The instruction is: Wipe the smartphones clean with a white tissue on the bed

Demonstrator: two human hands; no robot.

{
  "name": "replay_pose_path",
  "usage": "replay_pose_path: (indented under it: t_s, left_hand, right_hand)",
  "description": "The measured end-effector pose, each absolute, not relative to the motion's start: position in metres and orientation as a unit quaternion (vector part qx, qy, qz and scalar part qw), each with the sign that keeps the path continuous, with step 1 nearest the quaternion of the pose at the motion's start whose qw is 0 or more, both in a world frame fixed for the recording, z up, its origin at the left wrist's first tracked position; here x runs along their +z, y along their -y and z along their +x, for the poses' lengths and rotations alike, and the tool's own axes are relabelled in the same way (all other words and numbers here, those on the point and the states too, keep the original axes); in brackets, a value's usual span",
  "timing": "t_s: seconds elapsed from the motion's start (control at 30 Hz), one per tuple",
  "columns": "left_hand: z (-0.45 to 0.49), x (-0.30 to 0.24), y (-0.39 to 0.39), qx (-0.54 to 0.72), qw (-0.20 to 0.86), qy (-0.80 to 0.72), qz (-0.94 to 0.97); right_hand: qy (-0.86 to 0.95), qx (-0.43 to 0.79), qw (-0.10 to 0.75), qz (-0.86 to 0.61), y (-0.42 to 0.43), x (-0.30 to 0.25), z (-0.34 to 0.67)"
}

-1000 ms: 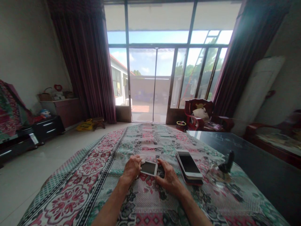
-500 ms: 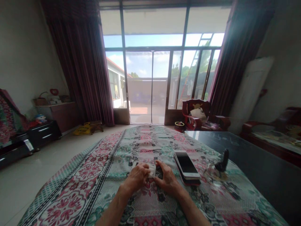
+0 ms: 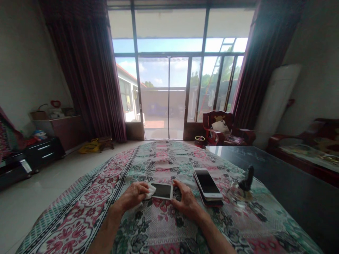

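A white-framed smartphone with a dark screen lies sideways on the patterned tablecloth. My left hand is closed on a crumpled white tissue at the phone's left end. At the other end, the thumb and fingers of my right hand grip the phone's right edge and corners. To the right of that hand, a larger white phone rests screen up on a dark flat item, whose kind I cannot make out.
Right of the phones stands a black upright object on a clear base. A dark glossy table adjoins the cloth on the right. Beyond are a red wooden armchair, a glass door and dark curtains.
My left hand has moved left with the tissue, from the phone's right part to its left end, uncovering the screen. My right hand stays at the right edge. The view has shifted slightly.
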State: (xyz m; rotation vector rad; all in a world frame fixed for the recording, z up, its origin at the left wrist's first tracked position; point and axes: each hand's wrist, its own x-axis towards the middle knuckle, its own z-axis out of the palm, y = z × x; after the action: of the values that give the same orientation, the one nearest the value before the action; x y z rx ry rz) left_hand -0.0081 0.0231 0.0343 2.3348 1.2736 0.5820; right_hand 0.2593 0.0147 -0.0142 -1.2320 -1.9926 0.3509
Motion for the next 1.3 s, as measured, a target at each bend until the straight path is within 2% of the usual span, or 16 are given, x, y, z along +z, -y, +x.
replay_pose_path:
  t_s: [0.27, 0.5, 0.9, 1.03, 1.3]
  left_hand:
    - [0.043, 0.022, -0.021, 0.205, 0.134, -0.403, 0.882]
    - [0.076, 0.016, -0.022, 0.227, 0.126, -0.360, 0.896]
    - [-0.015, 0.023, -0.032, 0.210, 0.219, -0.442, 0.844]
    - [-0.014, 0.023, -0.030, 0.212, 0.184, -0.459, 0.843]
    - [0.051, 0.014, -0.025, 0.218, 0.103, -0.399, 0.885]
  right_hand:
    - [0.786, 0.109, 0.392, -0.466, -0.015, -0.018, 0.258]
    - [0.787, 0.105, 0.397, -0.460, -0.019, -0.023, 0.257]
    - [0.788, 0.142, 0.373, -0.469, -0.013, -0.008, 0.256]
    - [0.792, 0.141, 0.362, -0.470, -0.015, -0.007, 0.256]
    - [0.791, 0.153, 0.367, -0.465, -0.021, -0.014, 0.256]
